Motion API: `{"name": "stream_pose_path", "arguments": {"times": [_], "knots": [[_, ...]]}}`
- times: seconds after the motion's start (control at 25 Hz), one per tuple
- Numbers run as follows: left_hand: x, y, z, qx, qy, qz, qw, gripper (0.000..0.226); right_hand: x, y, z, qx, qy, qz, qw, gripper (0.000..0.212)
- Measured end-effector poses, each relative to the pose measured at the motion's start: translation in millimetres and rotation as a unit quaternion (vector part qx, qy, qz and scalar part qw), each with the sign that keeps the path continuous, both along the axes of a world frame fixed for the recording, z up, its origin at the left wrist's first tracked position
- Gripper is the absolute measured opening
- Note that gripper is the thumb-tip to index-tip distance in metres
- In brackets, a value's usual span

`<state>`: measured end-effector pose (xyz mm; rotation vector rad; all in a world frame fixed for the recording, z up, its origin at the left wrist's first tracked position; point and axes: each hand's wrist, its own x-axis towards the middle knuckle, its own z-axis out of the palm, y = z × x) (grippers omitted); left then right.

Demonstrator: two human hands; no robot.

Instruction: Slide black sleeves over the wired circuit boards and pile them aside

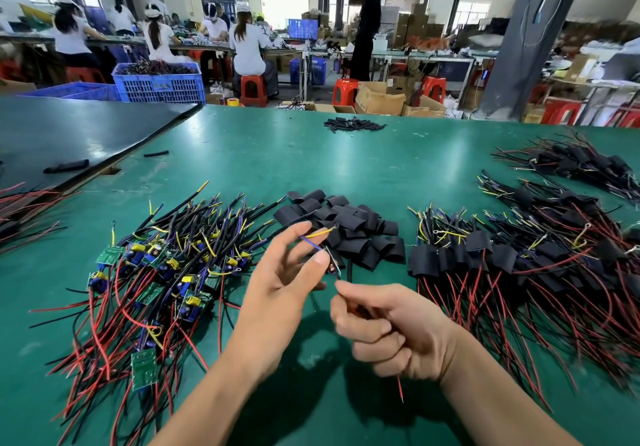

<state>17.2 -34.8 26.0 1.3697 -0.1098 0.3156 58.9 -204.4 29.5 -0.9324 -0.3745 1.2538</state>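
Green matting covers a long workbench in a factory hall. Seated workers at benches, red stools and a blue crate of wires occupy the background.

At far left a dark panel lies over the bench corner, with a loose black tube on it.

Left of centre lies the pile of bare wired circuit boards. Green boards with blue and yellow components are tangled among red, black, blue and yellow leads.

The left hand is raised above the matting just right of this pile, palm turned inward. Its thumb and forefinger pinch the blue lead and yellow lead of one unit, and the other fingers are loosely spread. A dark piece hangs at the thumb tip. Blur prevents telling whether it is a sleeve already over the board.

Behind the hands sits the heap of loose black sleeves. A smaller heap lies near the far edge of the bench.

The right hand is held close beside the left, fingers curled into a fist round the unit's wires. Forefinger and thumb nip them at the top, and a red wire protrudes below the fist.

To the right, sleeved boards are piled with red and black leads trailing toward the near edge. A further pile lies beyond, well apart from the hands.
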Motion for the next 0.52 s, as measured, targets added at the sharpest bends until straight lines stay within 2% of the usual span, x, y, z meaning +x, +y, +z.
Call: {"name": "stream_pose_path", "arguments": {"times": [0.12,0.36,0.44,0.52], "knots": [[1,3,4,-0.041,-0.030,0.003,0.999,0.046,0,3,-6,-0.069,-0.057,-0.029,0.996,0.039],[7,19,5,0.016,-0.049,0.111,0.992,0.035,6,16,-22,-0.102,-0.140,-0.217,0.961,0.030],[9,26,2,0.078,-0.068,0.157,0.982,0.031,8,21,-28,-0.138,-0.189,-0.293,0.927,0.021],[10,30,-4,0.158,-0.064,0.200,0.965,0.030,10,26,-35,-0.201,-0.297,-0.382,0.852,0.017]]}}
